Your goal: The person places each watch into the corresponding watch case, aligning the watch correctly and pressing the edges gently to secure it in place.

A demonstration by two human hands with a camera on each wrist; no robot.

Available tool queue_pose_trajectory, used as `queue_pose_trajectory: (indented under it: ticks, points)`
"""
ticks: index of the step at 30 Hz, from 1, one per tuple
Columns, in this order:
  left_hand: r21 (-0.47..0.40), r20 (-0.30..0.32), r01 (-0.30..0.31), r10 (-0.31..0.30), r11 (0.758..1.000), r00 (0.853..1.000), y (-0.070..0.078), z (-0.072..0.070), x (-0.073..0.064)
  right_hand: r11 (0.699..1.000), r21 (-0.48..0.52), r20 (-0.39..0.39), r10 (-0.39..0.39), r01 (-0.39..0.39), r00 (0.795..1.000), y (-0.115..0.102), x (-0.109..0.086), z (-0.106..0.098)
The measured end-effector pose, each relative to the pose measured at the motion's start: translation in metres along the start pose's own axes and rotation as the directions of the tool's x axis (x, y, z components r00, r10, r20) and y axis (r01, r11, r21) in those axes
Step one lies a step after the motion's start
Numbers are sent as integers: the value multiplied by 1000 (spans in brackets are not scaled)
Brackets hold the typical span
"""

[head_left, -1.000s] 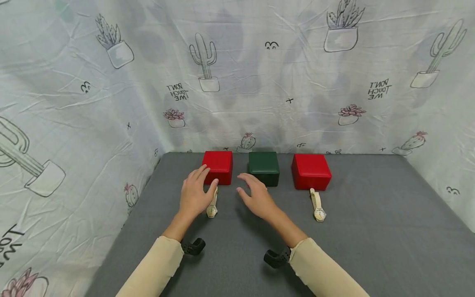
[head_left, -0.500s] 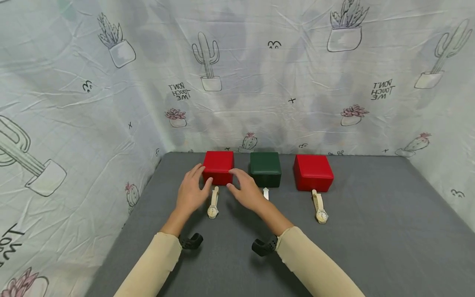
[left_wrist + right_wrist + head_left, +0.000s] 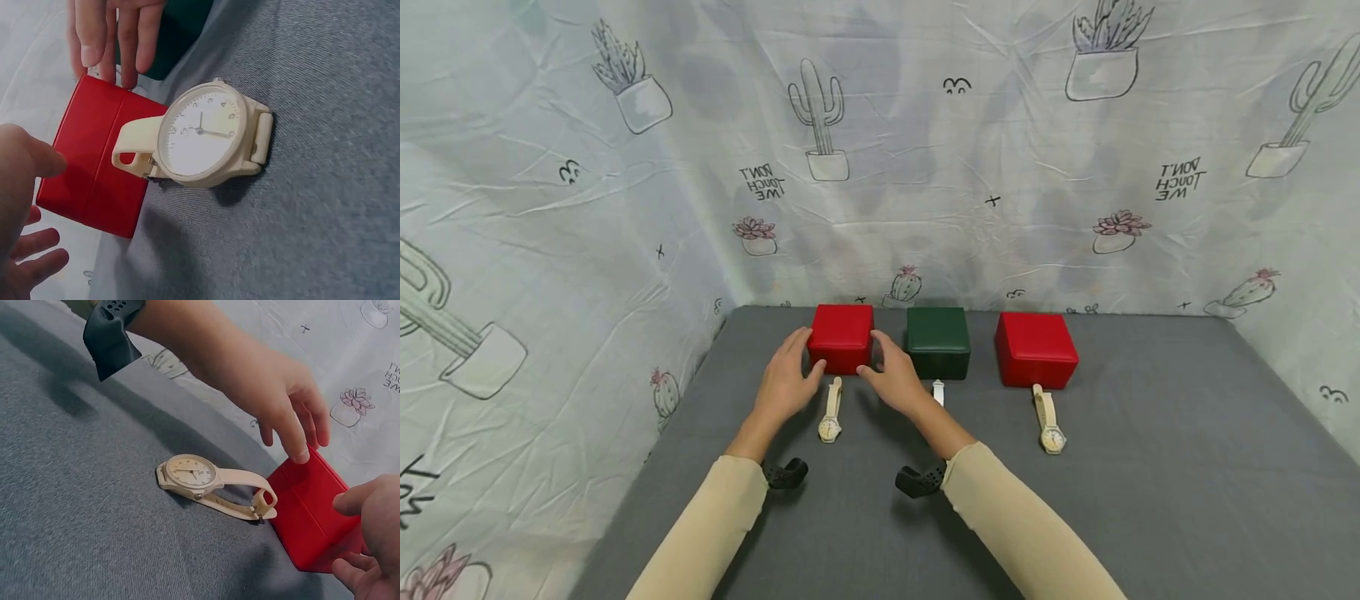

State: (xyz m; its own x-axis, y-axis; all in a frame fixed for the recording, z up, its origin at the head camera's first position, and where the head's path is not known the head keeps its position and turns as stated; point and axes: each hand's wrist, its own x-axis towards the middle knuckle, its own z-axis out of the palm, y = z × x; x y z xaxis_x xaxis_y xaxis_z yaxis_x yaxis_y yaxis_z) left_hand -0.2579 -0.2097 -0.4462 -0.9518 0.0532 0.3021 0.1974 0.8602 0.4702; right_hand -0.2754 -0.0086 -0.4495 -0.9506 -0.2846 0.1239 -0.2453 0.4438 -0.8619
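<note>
A closed red box (image 3: 841, 325) stands at the back left of the grey table, between the two hands. The left hand (image 3: 785, 379) is at its left side, thumb near the front edge, fingers loosely extended. At the opposite side is the right hand (image 3: 895, 379), its thumb and fingers likewise spread around the corner. In the left wrist view, the left thumb (image 3: 37, 159) overlaps the red box's face. A cream wristwatch (image 3: 830, 417) lies before this box, its strap looped and dial up in the right wrist view.
To the right stand a closed green box (image 3: 937, 343) and a second red box (image 3: 1036, 350). Before the green one, a white watch strap (image 3: 938, 391) is partly hidden by the right arm. Another cream wristwatch (image 3: 1049, 425) lies before the second red box. A cactus-print cloth (image 3: 880, 167) hangs behind.
The right hand has moved left, from in front of the green box to the left red box's right side. The left hand has shifted slightly at the box's left side.
</note>
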Motion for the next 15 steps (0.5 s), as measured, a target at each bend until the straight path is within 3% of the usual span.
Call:
queue_pose_trajectory:
  ticks: [9, 15]
  points:
    - [-67, 60, 38, -34, 997, 998, -5, 7, 7, 999, 23, -13, 36, -36, 999, 6, 11, 10]
    - [-161, 81, 5, 8, 987, 997, -9, 14, 13, 997, 55, -32, 55, -53, 998, 12, 17, 16]
